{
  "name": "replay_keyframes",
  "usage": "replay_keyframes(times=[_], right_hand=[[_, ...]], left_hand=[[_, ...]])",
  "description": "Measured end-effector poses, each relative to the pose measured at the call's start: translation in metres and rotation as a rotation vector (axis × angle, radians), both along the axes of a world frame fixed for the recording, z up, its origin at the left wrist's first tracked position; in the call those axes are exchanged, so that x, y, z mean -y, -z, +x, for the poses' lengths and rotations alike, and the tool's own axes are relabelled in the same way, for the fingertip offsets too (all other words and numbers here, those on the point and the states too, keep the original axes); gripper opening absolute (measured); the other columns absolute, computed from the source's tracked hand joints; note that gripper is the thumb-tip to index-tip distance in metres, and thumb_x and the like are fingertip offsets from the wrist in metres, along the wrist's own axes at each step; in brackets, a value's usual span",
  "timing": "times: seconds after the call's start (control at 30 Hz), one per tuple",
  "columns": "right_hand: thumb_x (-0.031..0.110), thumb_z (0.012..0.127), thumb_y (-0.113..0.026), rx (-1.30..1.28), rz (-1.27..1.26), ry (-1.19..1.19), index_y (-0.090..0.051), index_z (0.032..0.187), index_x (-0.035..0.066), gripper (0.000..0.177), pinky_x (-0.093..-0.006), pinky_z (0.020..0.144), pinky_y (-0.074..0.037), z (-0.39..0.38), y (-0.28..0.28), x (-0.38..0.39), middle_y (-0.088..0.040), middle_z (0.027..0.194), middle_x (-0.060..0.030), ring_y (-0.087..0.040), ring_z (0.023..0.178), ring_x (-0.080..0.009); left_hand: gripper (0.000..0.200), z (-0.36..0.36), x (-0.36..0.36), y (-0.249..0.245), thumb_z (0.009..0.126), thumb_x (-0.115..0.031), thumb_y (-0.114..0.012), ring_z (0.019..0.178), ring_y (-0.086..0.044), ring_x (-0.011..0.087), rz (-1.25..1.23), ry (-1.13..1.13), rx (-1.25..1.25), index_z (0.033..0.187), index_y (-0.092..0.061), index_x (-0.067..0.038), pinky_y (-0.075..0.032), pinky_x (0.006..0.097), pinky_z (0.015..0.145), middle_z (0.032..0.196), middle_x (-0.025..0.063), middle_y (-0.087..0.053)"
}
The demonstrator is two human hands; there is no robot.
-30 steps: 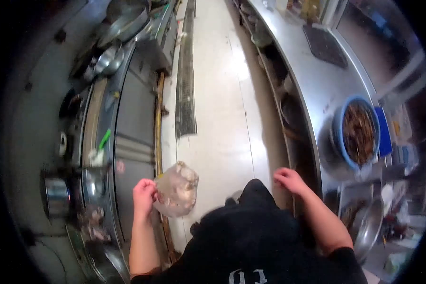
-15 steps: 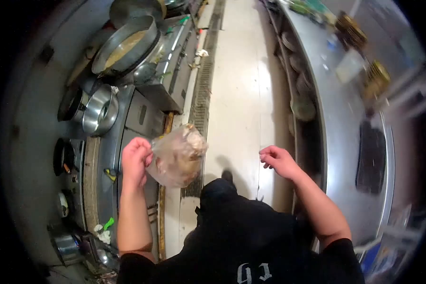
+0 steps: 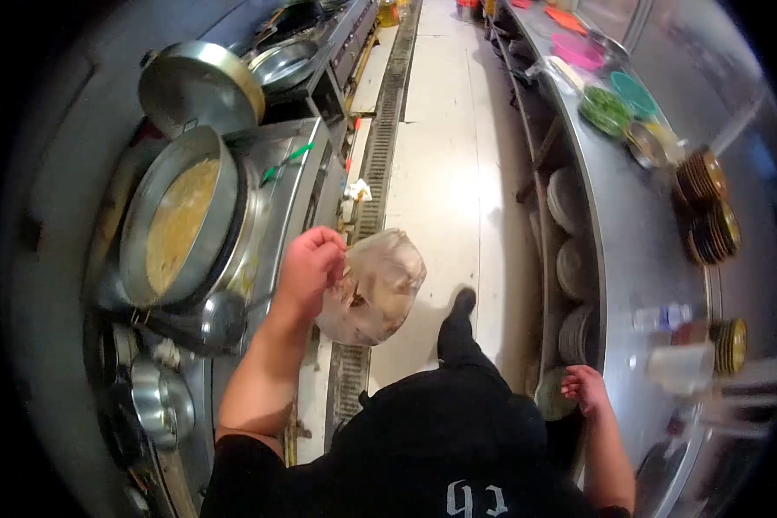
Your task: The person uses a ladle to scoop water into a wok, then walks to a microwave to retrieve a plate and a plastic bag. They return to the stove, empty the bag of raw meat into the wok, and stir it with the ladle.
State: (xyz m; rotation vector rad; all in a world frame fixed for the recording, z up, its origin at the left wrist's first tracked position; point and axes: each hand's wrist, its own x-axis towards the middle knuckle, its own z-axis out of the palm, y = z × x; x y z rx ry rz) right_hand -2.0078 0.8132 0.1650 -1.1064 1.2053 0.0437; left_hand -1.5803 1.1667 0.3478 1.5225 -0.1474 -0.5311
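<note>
My left hand (image 3: 312,266) is closed around the gathered top of a clear plastic bag (image 3: 375,289). Pale and brownish food pieces fill the bag, but their kind is not clear. It hangs over the floor drain, beside the stove. Low on the right, my right hand (image 3: 585,390) holds nothing, its fingers loosely curled and partly apart. That hand is by the edge of the steel counter (image 3: 634,233), near plates stacked on the shelf below.
On the left stove stands a big pan (image 3: 220,186) of yellowish broth, with a large lid (image 3: 200,86) behind. A drain grate (image 3: 380,155) runs along the pale floor (image 3: 445,129). Stacked brown bowls (image 3: 702,175) and a basket of greens (image 3: 605,111) sit on the right counter.
The view has advanced along the aisle, bringing the broth pan closer. My left hand has carried the bag slightly right in view. My right hand has dropped lower and farther right.
</note>
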Motion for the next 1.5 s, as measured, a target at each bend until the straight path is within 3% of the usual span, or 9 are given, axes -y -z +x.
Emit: replay_keyframes(times=[0.23, 0.43, 0.67, 0.8, 0.97, 1.13, 1.2, 1.37, 1.5], right_hand=[[0.019, 0.092, -0.058, 0.250, -0.061, -0.186, -0.056, 0.092, 0.005, 0.014, -0.0276, 0.051, -0.043, 0.385, -0.022, 0.187, -0.057, 0.068, -0.0044, -0.054, 0.054, -0.0150], [0.012, 0.092, -0.062, 0.532, -0.154, -0.649, -0.059, 0.111, -0.001, 0.023, -0.0262, 0.076, -0.049, 0.766, -0.150, 0.260, -0.064, 0.091, -0.0049, -0.061, 0.082, -0.0129], [0.003, 0.087, -0.064, 0.712, -0.350, -0.768, -0.055, 0.119, 0.002, 0.034, -0.0296, 0.090, -0.047, 1.071, -0.179, 0.405, -0.060, 0.110, -0.0063, -0.057, 0.102, -0.0141], [0.009, 0.091, -0.058, 0.705, -0.273, -0.696, -0.051, 0.126, 0.000, 0.036, -0.0337, 0.100, -0.042, 1.204, -0.203, 0.508, -0.059, 0.118, -0.0090, -0.056, 0.112, -0.0184], [0.045, 0.101, -0.036, 0.951, -0.177, -0.688, -0.052, 0.125, -0.004, 0.057, -0.0377, 0.107, -0.034, 1.419, -0.196, 0.629, -0.059, 0.123, -0.0125, -0.054, 0.117, -0.0230], [0.048, 0.103, -0.026, 0.844, 0.183, -0.857, -0.056, 0.118, -0.001, 0.059, -0.0365, 0.103, -0.039, 1.640, -0.197, 0.732, -0.061, 0.115, -0.0124, -0.056, 0.111, -0.0225], [0.053, 0.102, -0.026, 0.470, -0.001, -0.919, -0.057, 0.115, 0.000, 0.062, -0.0365, 0.101, -0.041, 1.719, -0.223, 0.754, -0.060, 0.113, -0.0111, -0.056, 0.108, -0.0213], [0.063, 0.097, -0.032, 0.339, -0.046, -1.247, -0.059, 0.108, -0.002, 0.071, -0.0299, 0.067, -0.049, 1.936, -0.268, 0.828, -0.066, 0.081, -0.0155, -0.063, 0.066, -0.0246], [0.065, 0.095, -0.033, 0.328, -0.100, -1.261, -0.063, 0.099, 0.000, 0.072, -0.0283, 0.062, -0.045, 2.095, -0.252, 0.874, -0.064, 0.080, -0.0106, -0.058, 0.068, -0.0188]], left_hand=[[0.006, 0.279, 0.197, -0.021, 0.079, -0.001, -0.052, 0.050, -0.045, 0.0085, -0.099, 0.031, -0.002, 0.082, -0.057, -0.003, -0.033, 0.0217, 0.047, 0.062, 0.0009, -0.052], [0.015, 0.508, 0.361, -0.043, 0.078, 0.001, -0.054, 0.052, -0.047, 0.0078, -0.055, 0.082, 0.136, 0.092, -0.056, -0.003, -0.036, 0.0229, 0.047, 0.064, 0.0010, -0.054], [0.012, 0.788, 0.561, -0.017, 0.080, -0.002, -0.057, 0.055, -0.051, 0.0063, 0.092, 0.276, 0.262, 0.092, -0.053, -0.004, -0.038, 0.0217, 0.047, 0.066, 0.0011, -0.056], [0.012, 0.915, 0.661, -0.050, 0.078, -0.005, -0.060, 0.056, -0.052, 0.0101, 0.266, 0.378, 0.262, 0.088, -0.052, -0.006, -0.042, 0.0240, 0.048, 0.069, 0.0033, -0.058], [0.015, 1.109, 0.787, -0.056, 0.073, -0.014, -0.062, 0.058, -0.055, 0.0182, 0.274, 0.491, 0.636, 0.080, -0.054, -0.004, -0.046, 0.0346, 0.057, 0.066, 0.0090, -0.059], [0.017, 1.284, 0.907, -0.048, 0.073, -0.018, -0.062, 0.062, -0.060, 0.0311, 0.271, 0.467, 0.792, 0.079, -0.055, -0.003, -0.047, 0.0385, 0.058, 0.071, 0.0146, -0.063], [0.018, 1.351, 0.940, -0.053, 0.073, -0.018, -0.061, 0.063, -0.061, 0.0333, 0.267, 0.443, 0.782, 0.080, -0.055, -0.003, -0.048, 0.0393, 0.059, 0.073, 0.0158, -0.063], [0.028, 1.552, 1.011, -0.047, 0.076, -0.015, -0.056, 0.064, -0.059, 0.0388, 0.034, 0.131, 0.836, 0.098, -0.047, -0.002, -0.048, 0.0420, 0.060, 0.070, 0.0203, -0.060], [0.026, 1.707, 1.054, -0.046, 0.078, -0.010, -0.051, 0.066, -0.057, 0.0344, -0.141, 0.127, 0.849, 0.101, -0.042, -0.003, -0.046, 0.0407, 0.063, 0.072, 0.0158, -0.056]])
